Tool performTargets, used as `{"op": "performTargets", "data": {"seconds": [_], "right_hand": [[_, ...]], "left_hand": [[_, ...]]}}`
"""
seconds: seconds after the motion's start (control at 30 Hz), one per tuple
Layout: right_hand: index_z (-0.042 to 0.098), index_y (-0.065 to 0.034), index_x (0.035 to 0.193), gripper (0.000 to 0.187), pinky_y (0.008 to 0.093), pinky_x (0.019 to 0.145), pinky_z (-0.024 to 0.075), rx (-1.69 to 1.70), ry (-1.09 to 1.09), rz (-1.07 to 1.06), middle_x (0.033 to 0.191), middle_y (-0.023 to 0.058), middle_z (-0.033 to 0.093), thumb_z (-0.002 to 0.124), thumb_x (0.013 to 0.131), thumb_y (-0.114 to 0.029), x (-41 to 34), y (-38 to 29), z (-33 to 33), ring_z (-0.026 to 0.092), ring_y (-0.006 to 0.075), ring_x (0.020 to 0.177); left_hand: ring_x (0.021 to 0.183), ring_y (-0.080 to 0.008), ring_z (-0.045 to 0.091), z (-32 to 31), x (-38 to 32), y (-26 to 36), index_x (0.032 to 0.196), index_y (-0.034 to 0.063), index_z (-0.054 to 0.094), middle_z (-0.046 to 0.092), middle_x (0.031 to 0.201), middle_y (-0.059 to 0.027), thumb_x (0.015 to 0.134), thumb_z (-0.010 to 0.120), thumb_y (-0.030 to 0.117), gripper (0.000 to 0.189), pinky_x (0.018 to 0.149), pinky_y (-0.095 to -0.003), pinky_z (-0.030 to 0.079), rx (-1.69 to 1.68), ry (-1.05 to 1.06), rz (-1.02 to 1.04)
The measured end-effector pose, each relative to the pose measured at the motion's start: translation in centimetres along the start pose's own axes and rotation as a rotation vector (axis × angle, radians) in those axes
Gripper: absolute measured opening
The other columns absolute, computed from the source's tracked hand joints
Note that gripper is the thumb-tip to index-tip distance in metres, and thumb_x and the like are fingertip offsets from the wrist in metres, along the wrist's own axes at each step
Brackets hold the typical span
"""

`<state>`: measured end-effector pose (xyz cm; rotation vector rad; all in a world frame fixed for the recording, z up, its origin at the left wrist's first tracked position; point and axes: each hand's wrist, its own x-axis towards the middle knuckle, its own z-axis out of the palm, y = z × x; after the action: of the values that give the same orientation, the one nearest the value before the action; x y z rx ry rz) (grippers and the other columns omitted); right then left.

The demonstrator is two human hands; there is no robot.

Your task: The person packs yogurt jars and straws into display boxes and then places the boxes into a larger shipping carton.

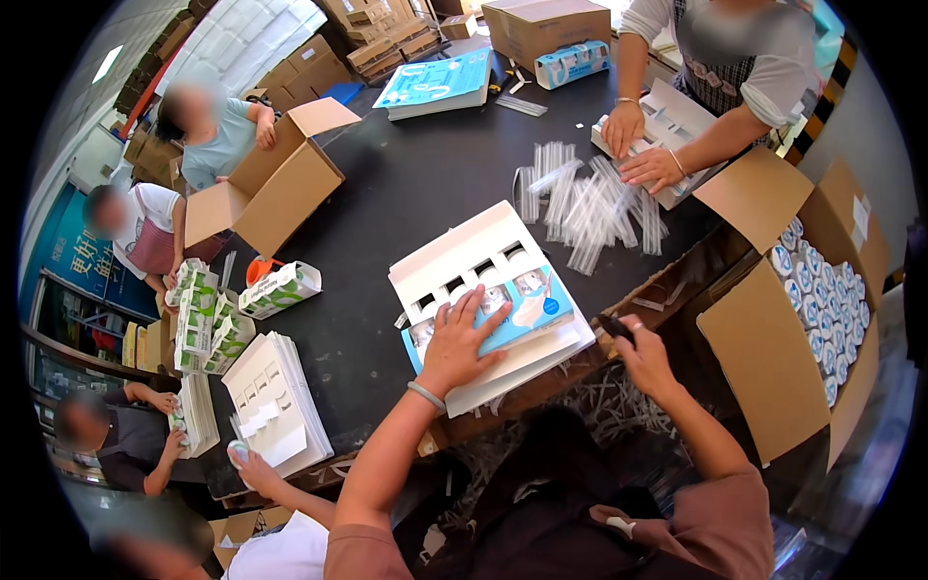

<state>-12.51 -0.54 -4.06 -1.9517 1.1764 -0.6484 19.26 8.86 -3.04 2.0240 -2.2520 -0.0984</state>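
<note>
My left hand point(464, 341) lies spread, palm down, on a blue-and-white printed cardboard sleeve point(533, 308). Cups show in the cut-outs point(487, 272) of the white flap behind it. This sleeve rests on a stack of flat white cardboard blanks point(507, 362) at the table's near edge. To the right of the stack, my right hand point(641, 355) is closed around the dark handle of a tool point(616, 328), held at the table edge; what its working end is I cannot tell. Beyond the sleeve lies a loose heap of clear plastic strips point(580, 203).
An open carton of lidded cups point(823, 304) stands at the right. Across the table point(406, 174) a co-worker's hands point(638, 152) work on a similar pack. At the left are green-and-white packs point(279, 290), orange tape dispenser point(259, 270), an empty carton point(279, 174) and several co-workers.
</note>
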Motion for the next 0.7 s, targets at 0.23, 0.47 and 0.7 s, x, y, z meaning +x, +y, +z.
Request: {"op": "performTargets", "data": {"seconds": [0.23,0.47,0.7], "right_hand": [[0.059,-0.0051,0.083,0.030,0.0483,0.062,0.0460,-0.325,0.078,-0.169,0.073,0.0149,0.064,0.066,0.090,-0.033,2.8,-0.6,2.6,0.063,0.0375,0.069],[0.061,-0.0048,0.077,0.040,0.0452,0.057,0.0472,-0.416,0.092,-0.195,0.067,0.0150,0.064,0.066,0.089,-0.042,3.4,-0.3,3.0,0.064,0.0361,0.064],[0.065,-0.0043,0.066,0.061,0.0447,0.055,0.0488,-0.553,-0.020,-0.209,0.058,0.0153,0.062,0.066,0.080,-0.064,6.1,-0.8,2.8,0.064,0.0347,0.058]], "left_hand": [[0.144,-0.0327,0.030,0.0,0.2,-0.2,0.152,0.0350,0.038,0.028,0.158,-0.0180,0.084,0.067,0.051,0.076,0.115,-0.0524,0.019,-0.031,-0.028,0.000],[0.145,-0.0328,0.027,-0.1,0.2,-0.4,0.152,0.0363,0.036,0.024,0.160,-0.0173,0.083,0.071,0.047,0.078,0.116,-0.0528,0.017,-0.037,-0.069,0.010],[0.146,-0.0337,0.024,-0.2,0.3,-0.5,0.152,0.0393,0.035,0.020,0.161,-0.0173,0.083,0.071,0.047,0.078,0.116,-0.0539,0.016,-0.025,-0.106,0.021]]}}
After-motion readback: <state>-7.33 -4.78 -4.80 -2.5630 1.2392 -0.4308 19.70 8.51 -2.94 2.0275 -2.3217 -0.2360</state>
